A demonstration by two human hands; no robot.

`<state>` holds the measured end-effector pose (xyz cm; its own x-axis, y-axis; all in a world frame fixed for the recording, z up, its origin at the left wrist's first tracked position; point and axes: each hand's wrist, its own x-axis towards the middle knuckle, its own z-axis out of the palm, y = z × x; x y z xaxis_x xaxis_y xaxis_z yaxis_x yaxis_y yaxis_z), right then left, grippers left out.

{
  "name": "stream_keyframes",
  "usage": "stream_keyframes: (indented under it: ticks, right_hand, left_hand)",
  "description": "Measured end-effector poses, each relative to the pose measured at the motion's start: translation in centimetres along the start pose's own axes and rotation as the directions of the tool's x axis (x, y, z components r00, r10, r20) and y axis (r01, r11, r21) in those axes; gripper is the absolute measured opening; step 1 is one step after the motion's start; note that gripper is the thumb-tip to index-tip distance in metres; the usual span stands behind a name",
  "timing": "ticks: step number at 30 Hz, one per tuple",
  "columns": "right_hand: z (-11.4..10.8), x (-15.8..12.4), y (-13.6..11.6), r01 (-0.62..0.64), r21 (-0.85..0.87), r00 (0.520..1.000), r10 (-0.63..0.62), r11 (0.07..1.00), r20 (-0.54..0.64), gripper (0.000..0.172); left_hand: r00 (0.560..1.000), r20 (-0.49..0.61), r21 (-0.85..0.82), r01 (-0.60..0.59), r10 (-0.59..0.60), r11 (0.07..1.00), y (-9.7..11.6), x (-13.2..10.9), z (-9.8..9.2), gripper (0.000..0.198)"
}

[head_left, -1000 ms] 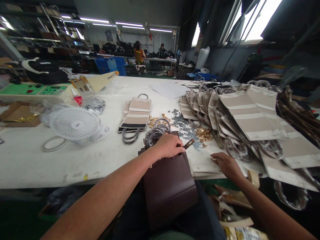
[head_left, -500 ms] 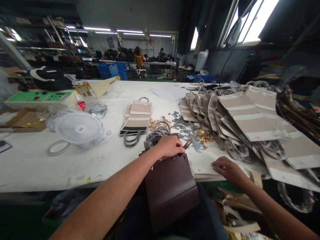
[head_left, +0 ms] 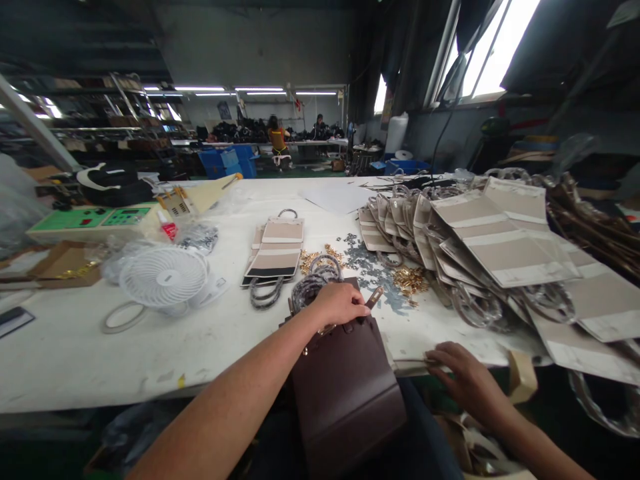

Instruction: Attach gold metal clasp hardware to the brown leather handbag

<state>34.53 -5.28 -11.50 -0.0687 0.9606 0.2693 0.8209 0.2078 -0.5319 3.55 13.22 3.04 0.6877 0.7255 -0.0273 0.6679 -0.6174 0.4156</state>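
Observation:
A dark brown handbag (head_left: 350, 393) leans from the table edge down over my lap, its plastic-wrapped handles (head_left: 310, 287) at the far side. My left hand (head_left: 340, 304) is closed on the bag's top edge, by a short brown strap (head_left: 375, 297) with a metal plate that sticks out past my fingers. Small gold fittings show under my wrist. To the right of the bag, my right hand (head_left: 457, 370) is at the table's front edge with its fingers bent together. Whatever those fingertips may hold is too small to make out.
Gold hardware pieces (head_left: 410, 281) and grey metal plates (head_left: 367, 263) lie scattered beyond the bag. Beige bag panels with wrapped handles (head_left: 500, 233) pile up on the right; more panels (head_left: 275, 247) lie ahead. A white fan (head_left: 164, 277) is at left. Two people are far off.
The view has tipped up slightly, so the table appears lower. My right hand has come lower and closer to the table's front edge. My left hand keeps its hold on the handbag.

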Motion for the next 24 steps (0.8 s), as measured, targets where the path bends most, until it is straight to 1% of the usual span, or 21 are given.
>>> stream_keyframes:
  ticks: [2, 3, 6, 8, 9, 10, 12, 13, 14, 15, 17, 18, 19, 20, 21, 22, 24]
  right_hand:
    - [-0.3, -0.3, -1.2, -0.001, 0.017, 1.000, 0.001, 1.000, -0.001, 0.026]
    - [-0.4, -0.2, -2.3, -0.007, 0.057, 1.000, 0.007, 0.998, -0.013, 0.027]
    - [0.0, 1.5, -7.3, -0.020, 0.274, 0.997, 0.039, 0.961, -0.064, 0.030]
    - [0.9, 3.5, -11.1, -0.046, 0.433, 0.993, 0.090, 0.900, -0.080, 0.029]
    - [1.6, 4.6, -12.8, -0.078, 0.512, 0.991, 0.125, 0.855, -0.058, 0.030]
    - [2.3, 5.6, -14.2, -0.112, 0.585, 0.986, 0.162, 0.803, -0.033, 0.031]
    - [3.6, 7.5, -16.2, -0.167, 0.680, 0.974, 0.226, 0.714, 0.003, 0.034]
    - [4.1, 8.3, -16.8, -0.174, 0.702, 0.970, 0.244, 0.691, 0.001, 0.034]
    - [4.5, 8.8, -17.2, -0.163, 0.704, 0.970, 0.243, 0.691, -0.015, 0.033]
    - [4.7, 9.2, -17.6, -0.134, 0.687, 0.975, 0.219, 0.714, -0.037, 0.030]
    - [4.8, 9.5, -18.2, -0.038, 0.607, 0.990, 0.113, 0.793, -0.086, 0.025]
    - [4.8, 9.6, -18.6, 0.011, 0.561, 0.993, 0.058, 0.827, -0.104, 0.025]
    - [4.7, 9.6, -18.8, 0.040, 0.529, 0.992, 0.028, 0.848, -0.119, 0.027]
    - [4.5, 9.7, -19.0, 0.039, 0.522, 0.991, 0.033, 0.852, -0.127, 0.028]
    - [4.4, 9.8, -19.0, 0.009, 0.543, 0.989, 0.073, 0.840, -0.130, 0.028]
    - [4.3, 9.9, -18.8, -0.043, 0.588, 0.982, 0.142, 0.808, -0.122, 0.027]
    - [4.0, 10.2, -17.8, -0.170, 0.700, 0.951, 0.302, 0.694, -0.068, 0.034]
  left_hand:
    - [1.000, 0.003, -0.005, 0.002, -0.002, 1.000, 0.0, 0.0, 0.0, 0.022]
    - [1.000, 0.003, -0.009, 0.003, -0.003, 1.000, 0.1, 0.1, 0.0, 0.021]
    - [1.000, -0.001, -0.030, 0.006, -0.006, 1.000, 0.2, 0.2, -0.1, 0.019]
    - [1.000, -0.013, -0.051, 0.006, -0.007, 0.999, 0.4, 0.2, -0.2, 0.018]
    - [1.000, -0.020, -0.067, 0.004, -0.005, 0.998, 0.6, 0.1, -0.4, 0.018]
    - [1.000, -0.029, -0.086, -0.003, 0.000, 0.996, 0.7, -0.1, -0.5, 0.017]
    - [0.998, -0.067, -0.130, -0.022, 0.013, 0.991, 1.1, -0.8, -0.9, 0.013]
    - [0.995, -0.100, -0.149, -0.031, 0.016, 0.988, 1.3, -1.2, -1.0, 0.013]
    - [0.990, -0.139, -0.163, -0.036, 0.013, 0.986, 1.5, -1.6, -1.1, 0.014]
    - [0.982, -0.188, -0.174, -0.040, 0.006, 0.984, 1.7, -2.0, -1.1, 0.015]
    - [0.958, -0.288, -0.192, -0.052, -0.005, 0.980, 2.1, -2.6, -1.0, 0.016]
    - [0.945, -0.327, -0.201, -0.061, -0.008, 0.978, 2.3, -2.9, -0.8, 0.016]
    - [0.933, -0.360, -0.211, -0.070, -0.011, 0.975, 2.4, -3.2, -0.6, 0.016]
    - [0.921, -0.390, -0.222, -0.076, -0.017, 0.972, 2.4, -3.5, -0.4, 0.016]
    - [0.906, -0.422, -0.228, -0.077, -0.027, 0.971, 2.4, -3.8, -0.1, 0.015]
    - [0.890, -0.454, -0.225, -0.069, -0.042, 0.972, 2.3, -4.2, 0.2, 0.013]
    - [0.854, -0.516, -0.178, -0.031, -0.066, 0.984, 1.8, -5.1, 1.0, 0.013]
